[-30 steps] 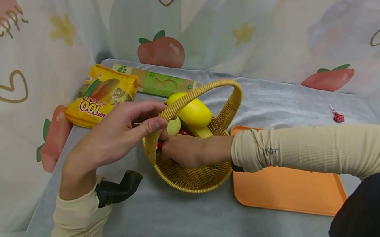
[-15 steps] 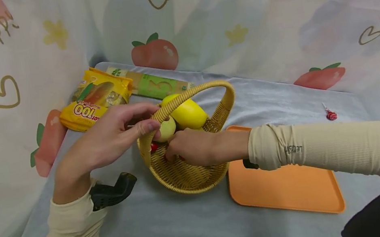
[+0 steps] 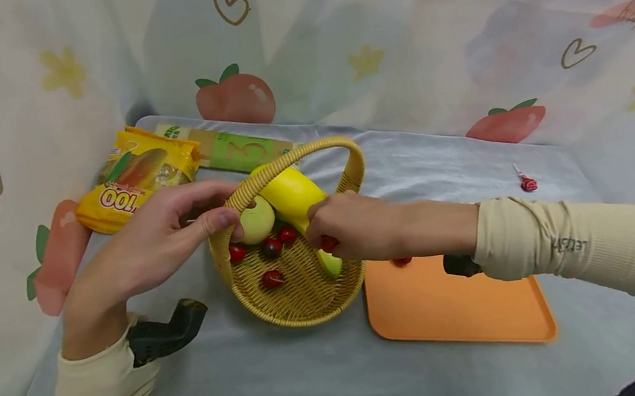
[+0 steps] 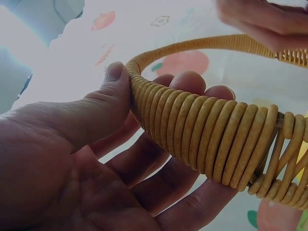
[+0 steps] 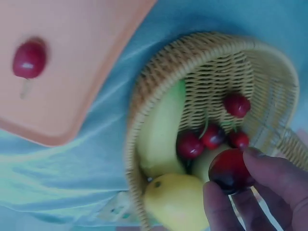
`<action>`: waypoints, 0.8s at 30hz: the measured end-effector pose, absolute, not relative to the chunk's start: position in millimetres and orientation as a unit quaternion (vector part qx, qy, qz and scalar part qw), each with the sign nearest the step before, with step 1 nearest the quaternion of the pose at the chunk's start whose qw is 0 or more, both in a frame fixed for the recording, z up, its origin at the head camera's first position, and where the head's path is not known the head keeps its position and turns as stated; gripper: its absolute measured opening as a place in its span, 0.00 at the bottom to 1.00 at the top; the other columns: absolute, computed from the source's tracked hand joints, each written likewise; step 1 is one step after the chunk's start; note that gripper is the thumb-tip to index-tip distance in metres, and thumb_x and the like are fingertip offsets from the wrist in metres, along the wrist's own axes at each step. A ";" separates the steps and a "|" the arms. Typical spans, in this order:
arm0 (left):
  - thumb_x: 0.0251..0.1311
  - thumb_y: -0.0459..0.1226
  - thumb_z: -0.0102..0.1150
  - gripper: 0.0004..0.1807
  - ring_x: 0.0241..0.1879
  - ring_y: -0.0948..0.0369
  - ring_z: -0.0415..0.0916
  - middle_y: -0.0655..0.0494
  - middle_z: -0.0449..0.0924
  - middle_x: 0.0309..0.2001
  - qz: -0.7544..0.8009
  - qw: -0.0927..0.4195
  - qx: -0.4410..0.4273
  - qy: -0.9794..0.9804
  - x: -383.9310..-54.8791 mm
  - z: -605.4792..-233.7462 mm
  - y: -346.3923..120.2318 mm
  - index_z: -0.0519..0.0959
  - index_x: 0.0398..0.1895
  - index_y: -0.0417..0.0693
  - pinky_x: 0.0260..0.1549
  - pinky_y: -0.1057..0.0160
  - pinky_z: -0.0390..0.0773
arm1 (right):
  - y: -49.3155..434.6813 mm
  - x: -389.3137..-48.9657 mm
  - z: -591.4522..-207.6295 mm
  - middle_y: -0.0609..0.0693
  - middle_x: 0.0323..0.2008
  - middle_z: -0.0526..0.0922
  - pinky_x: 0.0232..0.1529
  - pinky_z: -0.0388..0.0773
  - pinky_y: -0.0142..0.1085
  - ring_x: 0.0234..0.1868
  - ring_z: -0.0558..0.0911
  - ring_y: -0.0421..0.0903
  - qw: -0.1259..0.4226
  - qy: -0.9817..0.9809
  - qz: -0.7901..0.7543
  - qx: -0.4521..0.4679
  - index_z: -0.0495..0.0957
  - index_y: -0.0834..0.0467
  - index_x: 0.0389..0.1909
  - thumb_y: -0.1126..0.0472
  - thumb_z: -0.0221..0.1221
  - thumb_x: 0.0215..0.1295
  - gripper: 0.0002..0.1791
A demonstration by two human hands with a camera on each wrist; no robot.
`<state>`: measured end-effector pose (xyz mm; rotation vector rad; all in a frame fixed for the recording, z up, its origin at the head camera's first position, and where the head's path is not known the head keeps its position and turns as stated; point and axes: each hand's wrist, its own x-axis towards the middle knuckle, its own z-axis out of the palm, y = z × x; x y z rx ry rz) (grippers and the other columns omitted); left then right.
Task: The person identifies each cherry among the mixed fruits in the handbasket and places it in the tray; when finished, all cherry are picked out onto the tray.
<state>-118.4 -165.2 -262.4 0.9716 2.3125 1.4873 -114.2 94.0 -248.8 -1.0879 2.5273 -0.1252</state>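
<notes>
A wicker basket point(image 3: 305, 321) stands on the grey cloth. My left hand point(image 3: 145, 241) holds its arched handle point(image 4: 207, 134), thumb on one side and fingers curled under the other. Over the basket's right side, my right hand point(image 3: 365, 228) pinches a dark red cherry point(image 5: 230, 171) between thumb and fingers. Inside the basket lie several more cherries point(image 5: 237, 105), a large yellow fruit point(image 3: 292, 195), a pale green round fruit point(image 3: 257, 220) and a banana point(image 5: 161, 130). Another cherry point(image 5: 30, 57) rests on the orange tray point(image 3: 458, 314), partly hidden by my right arm in the head view.
A yellow snack bag point(image 3: 138, 173) lies behind my left hand, beside a long green and tan package point(image 3: 243, 151). Toward the back right is a small red lollipop-like item point(image 3: 527, 183). Printed curtains point(image 3: 388, 9) enclose the table's back and left.
My right hand has risen from inside the basket toward its right rim, bringing up a cherry and uncovering those below. The left hand keeps its hold on the handle. The head view has shifted right.
</notes>
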 end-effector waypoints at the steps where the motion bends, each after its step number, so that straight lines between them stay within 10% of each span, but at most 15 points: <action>1: 0.66 0.40 0.52 0.11 0.35 0.60 0.73 0.53 0.79 0.33 0.507 0.113 0.330 0.789 -118.1 -262.7 -165.4 0.78 0.48 0.48 0.37 0.68 0.73 | 99.2 -113.2 -247.6 0.48 0.25 0.73 0.27 0.69 0.29 0.26 0.70 0.42 0.185 0.902 -0.048 -0.387 0.78 0.54 0.22 0.77 0.56 0.53 0.13; 24: 0.68 0.38 0.51 0.09 0.36 0.65 0.74 0.62 0.79 0.32 0.471 0.085 0.332 0.813 -113.9 -262.3 -165.4 0.77 0.47 0.59 0.37 0.72 0.74 | 260.2 -111.2 -289.2 0.53 0.31 0.83 0.35 0.81 0.38 0.32 0.82 0.46 0.180 0.948 -0.115 -0.234 0.83 0.62 0.32 0.72 0.67 0.49 0.08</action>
